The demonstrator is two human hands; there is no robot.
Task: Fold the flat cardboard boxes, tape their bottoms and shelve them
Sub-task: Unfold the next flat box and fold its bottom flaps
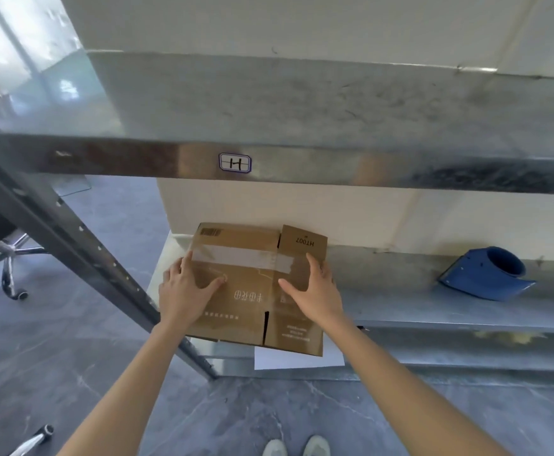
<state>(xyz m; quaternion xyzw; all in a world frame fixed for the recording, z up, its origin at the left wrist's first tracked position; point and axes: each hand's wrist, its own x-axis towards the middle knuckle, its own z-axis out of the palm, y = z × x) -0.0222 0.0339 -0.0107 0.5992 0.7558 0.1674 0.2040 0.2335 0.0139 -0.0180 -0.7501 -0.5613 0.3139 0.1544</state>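
A brown cardboard box [252, 278] rests on the lower metal shelf [433, 307], at its left end against the white wall. A strip of clear tape [242, 256] runs across the face turned up to me. My left hand [183, 291] lies flat on the box's left part, fingers spread and thumb pointing right. On the right part my right hand [315, 287] rests with straight fingers. Neither hand curls round the box. The near edge of the box overhangs the shelf front slightly.
A blue tape dispenser [489, 274] lies further right on the same shelf. The upper shelf [301, 120] carries a label "H" [235, 162] on its front edge. A slanted metal upright [81, 245] stands left. An office chair base [9, 258] is on the floor at left. White paper [298, 360] lies under the box.
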